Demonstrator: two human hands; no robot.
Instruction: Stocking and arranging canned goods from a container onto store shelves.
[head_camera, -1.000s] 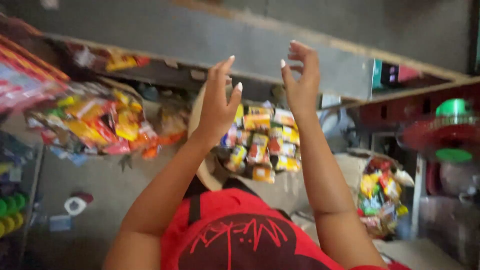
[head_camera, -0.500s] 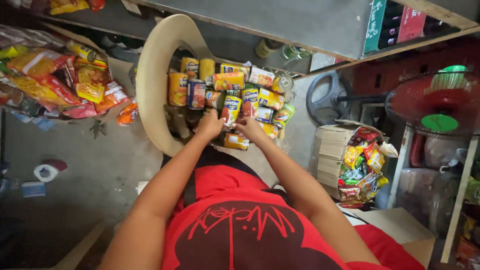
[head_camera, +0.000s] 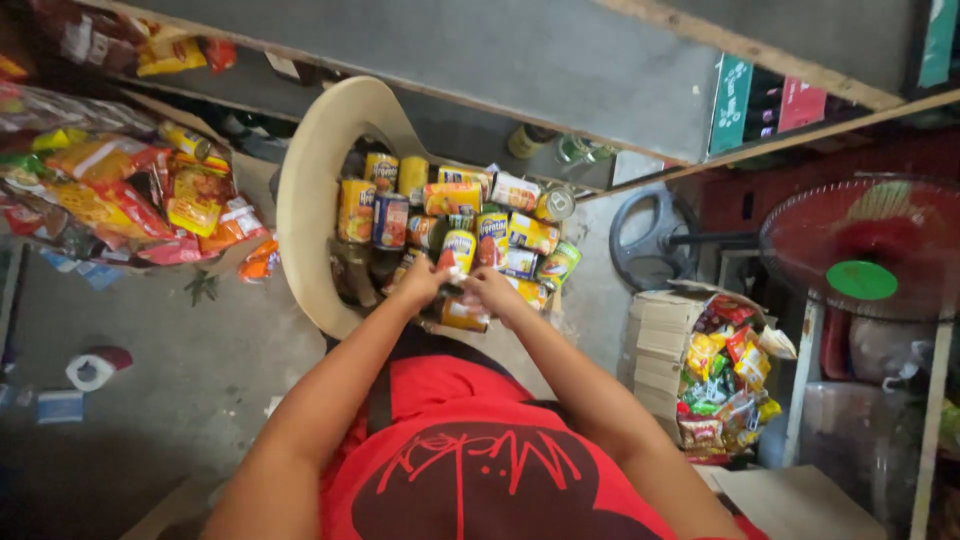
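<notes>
A pile of tins and cans with yellow, blue and red labels lies on the seat of a beige plastic chair. My left hand and my right hand meet at the near edge of the pile, fingers curled and almost touching. A yellow-labelled can stands just beyond the fingertips, and another yellow can lies under the wrists. The curled fingers hide whatever sits between them. My red shirt fills the bottom of the view.
Bags of bright snack packets lie on the concrete floor at left. A cardboard box with more snack packets stands at right, beside a red fan. A grey counter runs behind the chair. A tape roll is at far left.
My hands came down from being raised open in the air to the cans on the chair. The view tilted down and settled on the pile.
</notes>
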